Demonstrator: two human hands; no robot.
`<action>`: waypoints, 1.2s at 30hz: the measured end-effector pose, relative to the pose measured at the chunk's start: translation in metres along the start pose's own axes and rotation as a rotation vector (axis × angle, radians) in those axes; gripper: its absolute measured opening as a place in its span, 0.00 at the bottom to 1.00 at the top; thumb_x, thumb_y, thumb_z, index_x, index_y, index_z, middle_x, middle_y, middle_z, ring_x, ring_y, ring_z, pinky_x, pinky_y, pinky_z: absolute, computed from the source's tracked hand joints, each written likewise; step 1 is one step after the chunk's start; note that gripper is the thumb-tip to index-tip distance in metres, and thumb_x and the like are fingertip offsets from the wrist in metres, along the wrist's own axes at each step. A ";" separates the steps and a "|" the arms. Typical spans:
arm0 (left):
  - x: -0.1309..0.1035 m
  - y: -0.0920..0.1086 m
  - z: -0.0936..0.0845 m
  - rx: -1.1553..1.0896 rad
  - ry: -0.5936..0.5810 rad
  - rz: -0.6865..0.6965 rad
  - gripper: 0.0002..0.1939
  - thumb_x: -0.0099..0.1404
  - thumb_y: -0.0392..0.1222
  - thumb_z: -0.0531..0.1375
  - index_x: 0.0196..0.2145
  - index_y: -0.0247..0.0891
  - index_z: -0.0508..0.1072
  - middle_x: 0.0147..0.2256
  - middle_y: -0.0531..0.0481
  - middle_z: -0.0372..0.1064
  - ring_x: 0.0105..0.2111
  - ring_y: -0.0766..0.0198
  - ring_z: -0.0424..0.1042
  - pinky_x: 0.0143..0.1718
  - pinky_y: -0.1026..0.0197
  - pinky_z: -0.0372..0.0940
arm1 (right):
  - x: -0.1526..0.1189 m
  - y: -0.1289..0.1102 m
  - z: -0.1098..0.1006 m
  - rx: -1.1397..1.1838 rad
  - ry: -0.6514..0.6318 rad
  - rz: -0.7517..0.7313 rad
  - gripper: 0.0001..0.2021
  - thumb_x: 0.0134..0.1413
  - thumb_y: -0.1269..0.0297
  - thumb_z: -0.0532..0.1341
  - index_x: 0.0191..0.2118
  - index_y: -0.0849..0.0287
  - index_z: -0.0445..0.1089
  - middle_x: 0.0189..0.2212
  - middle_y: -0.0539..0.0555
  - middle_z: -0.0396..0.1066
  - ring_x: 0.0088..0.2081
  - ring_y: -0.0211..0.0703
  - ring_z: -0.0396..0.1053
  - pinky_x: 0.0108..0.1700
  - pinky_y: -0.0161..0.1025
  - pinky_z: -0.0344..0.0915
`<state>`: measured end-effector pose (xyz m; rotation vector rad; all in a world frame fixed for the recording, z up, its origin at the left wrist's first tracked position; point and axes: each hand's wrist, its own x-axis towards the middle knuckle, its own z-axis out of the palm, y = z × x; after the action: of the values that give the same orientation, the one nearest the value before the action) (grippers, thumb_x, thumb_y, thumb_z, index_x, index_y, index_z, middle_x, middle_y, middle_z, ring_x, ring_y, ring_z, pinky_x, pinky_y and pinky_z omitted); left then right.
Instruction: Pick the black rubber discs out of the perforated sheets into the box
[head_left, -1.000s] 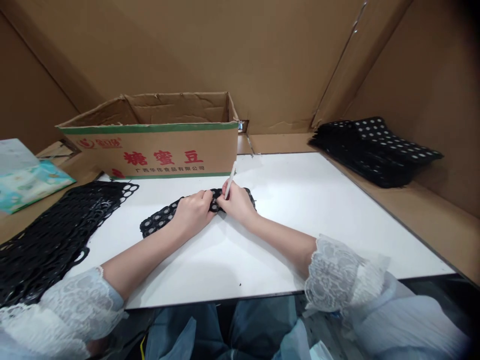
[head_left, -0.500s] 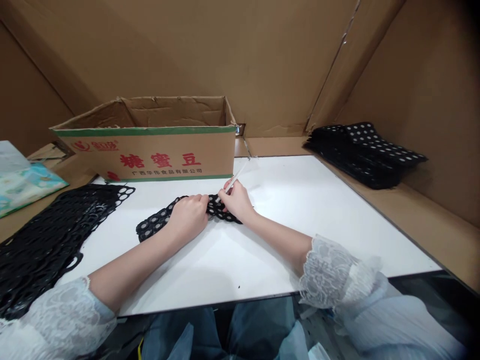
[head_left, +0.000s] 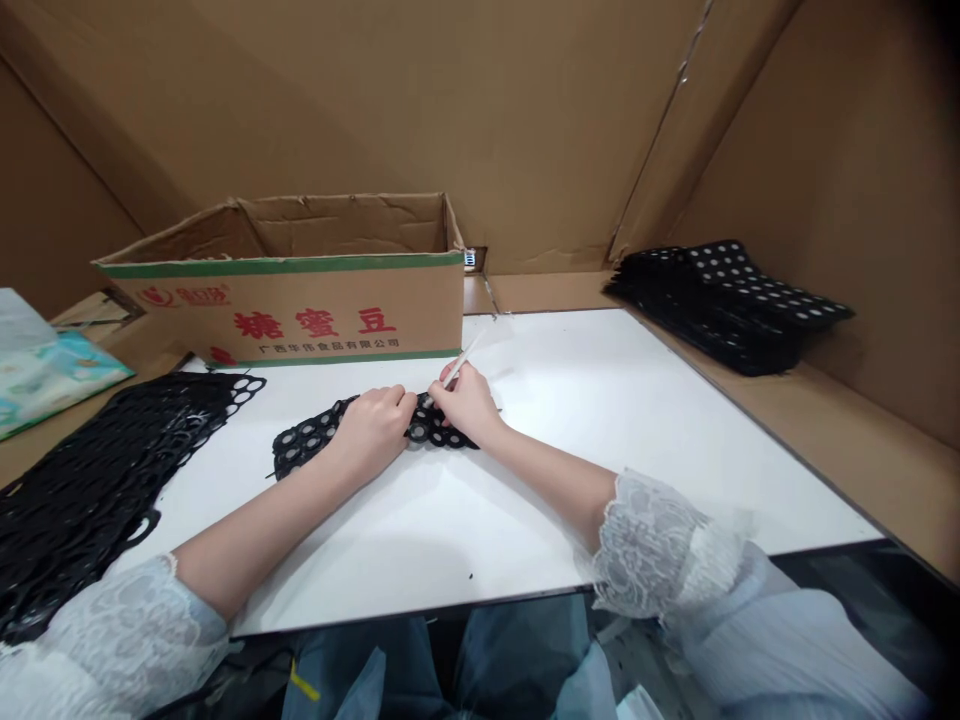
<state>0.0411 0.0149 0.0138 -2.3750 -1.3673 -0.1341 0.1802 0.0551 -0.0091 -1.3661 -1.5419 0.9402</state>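
Observation:
A black sheet (head_left: 309,438) with rows of round pale spots, or holes, lies on the white tabletop in front of me. My left hand (head_left: 377,422) is closed over its middle, fingers curled down and thumb side toward the right. Just to the right, my right hand (head_left: 471,408) pinches a thin white stick (head_left: 465,356) like a pen. The stick slants, its lower end down at the black sheet between my hands and its upper end pointing away to the right. Exactly what that lower end touches is too small to tell.
An open cardboard box (head_left: 315,320) with red lettering stands behind my hands. Many black ring-patterned sheets (head_left: 90,480) lie at left, near a tissue pack (head_left: 64,375). A pile of black spotted sheets (head_left: 720,310) rests at the far right. Cardboard walls (head_left: 555,130) enclose the table (head_left: 637,400).
My right hand and the stick have shifted slightly left, closer to my left hand. The left hand still presses on the black sheet, and the view has moved a little.

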 end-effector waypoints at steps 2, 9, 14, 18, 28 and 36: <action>-0.002 -0.002 0.002 -0.023 0.014 0.021 0.08 0.47 0.31 0.51 0.28 0.35 0.65 0.27 0.45 0.64 0.30 0.56 0.66 0.29 0.59 0.58 | 0.000 0.000 0.000 0.032 -0.014 0.020 0.07 0.41 0.65 0.52 0.30 0.58 0.55 0.22 0.49 0.64 0.18 0.33 0.62 0.15 0.30 0.62; -0.005 -0.002 0.008 0.021 0.063 0.001 0.08 0.52 0.29 0.48 0.27 0.35 0.65 0.26 0.44 0.64 0.28 0.58 0.65 0.29 0.58 0.58 | 0.000 -0.004 -0.001 0.046 -0.034 0.063 0.06 0.39 0.65 0.52 0.29 0.58 0.55 0.22 0.50 0.64 0.18 0.34 0.61 0.16 0.31 0.60; -0.003 -0.001 0.011 0.040 0.079 -0.004 0.08 0.50 0.29 0.48 0.26 0.34 0.65 0.25 0.44 0.64 0.27 0.57 0.65 0.26 0.59 0.56 | 0.000 -0.005 0.000 -0.128 0.028 -0.053 0.05 0.39 0.66 0.52 0.27 0.58 0.55 0.21 0.48 0.62 0.21 0.35 0.61 0.25 0.33 0.61; 0.002 0.000 0.013 0.086 0.056 -0.091 0.09 0.49 0.30 0.48 0.27 0.34 0.66 0.24 0.44 0.64 0.24 0.58 0.66 0.22 0.61 0.53 | -0.001 -0.004 0.003 -0.262 0.033 -0.226 0.04 0.40 0.68 0.50 0.27 0.57 0.54 0.18 0.46 0.58 0.21 0.36 0.59 0.27 0.34 0.57; -0.002 -0.001 -0.001 -0.012 -0.018 0.017 0.21 0.49 0.30 0.51 0.42 0.41 0.64 0.35 0.47 0.66 0.31 0.59 0.67 0.28 0.62 0.56 | -0.001 0.003 -0.007 0.048 0.101 0.000 0.07 0.43 0.63 0.50 0.32 0.57 0.53 0.23 0.48 0.60 0.19 0.33 0.60 0.16 0.30 0.58; 0.007 0.003 -0.004 -0.029 0.014 0.182 0.10 0.54 0.32 0.51 0.36 0.36 0.65 0.35 0.45 0.67 0.37 0.56 0.65 0.38 0.56 0.56 | 0.000 0.006 -0.012 -0.122 0.103 -0.144 0.05 0.40 0.66 0.51 0.28 0.58 0.55 0.20 0.46 0.60 0.23 0.34 0.61 0.25 0.32 0.62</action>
<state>0.0481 0.0179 0.0187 -2.5035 -1.1429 -0.1206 0.1935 0.0556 -0.0102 -1.3462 -1.6171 0.6862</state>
